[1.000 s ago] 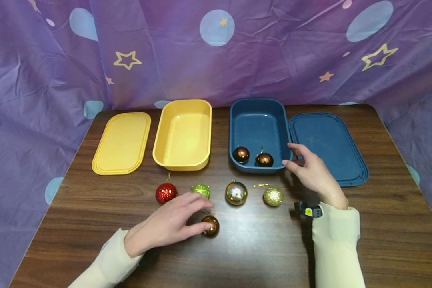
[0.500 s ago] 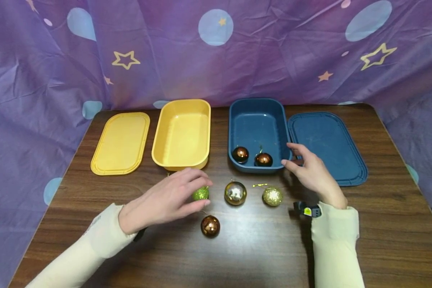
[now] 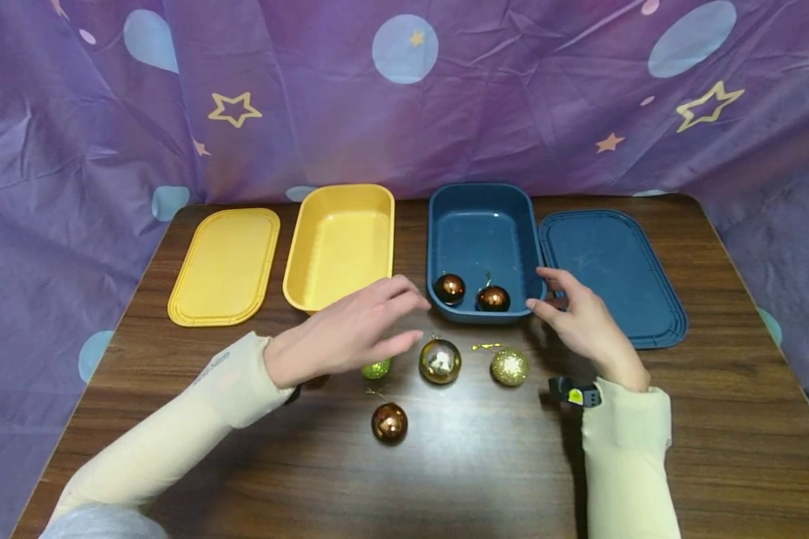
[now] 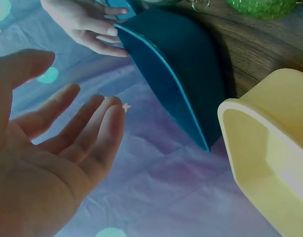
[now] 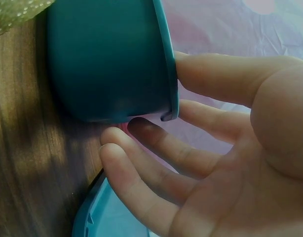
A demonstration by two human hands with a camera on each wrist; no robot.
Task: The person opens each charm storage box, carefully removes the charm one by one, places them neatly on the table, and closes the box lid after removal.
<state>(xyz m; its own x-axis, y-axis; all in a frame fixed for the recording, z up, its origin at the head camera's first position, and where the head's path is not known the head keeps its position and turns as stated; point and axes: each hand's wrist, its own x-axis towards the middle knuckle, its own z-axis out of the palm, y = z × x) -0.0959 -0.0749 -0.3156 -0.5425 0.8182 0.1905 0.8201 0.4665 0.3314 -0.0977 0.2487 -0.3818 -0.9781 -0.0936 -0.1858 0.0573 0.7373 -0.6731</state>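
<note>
My left hand [image 3: 357,333] hovers over the table just in front of the yellow container [image 3: 340,247], fingers loosely spread and holding nothing. A green glitter bauble [image 3: 376,370] shows partly beneath it; the red bauble is hidden behind hand and wrist. Nearer me lies a shiny brown bauble [image 3: 389,424] with a string loop. My right hand [image 3: 589,318] holds the near right corner of the blue container [image 3: 488,318], thumb and forefinger at the rim [image 5: 169,64], other fingers by the outer wall. Two brown baubles [image 3: 492,299] sit inside that container at its near end.
A shiny gold bauble [image 3: 440,361] and a gold glitter bauble [image 3: 509,367] lie in front of the blue container. The yellow lid [image 3: 224,268] lies flat at the left, the blue lid [image 3: 613,277] at the right. A purple patterned cloth [image 3: 512,112] hangs behind the table.
My left hand has left the brown bauble, moving up and away over the red and green ones, then rightward toward the blue container. The brown bauble has shifted slightly. My right hand stays put.
</note>
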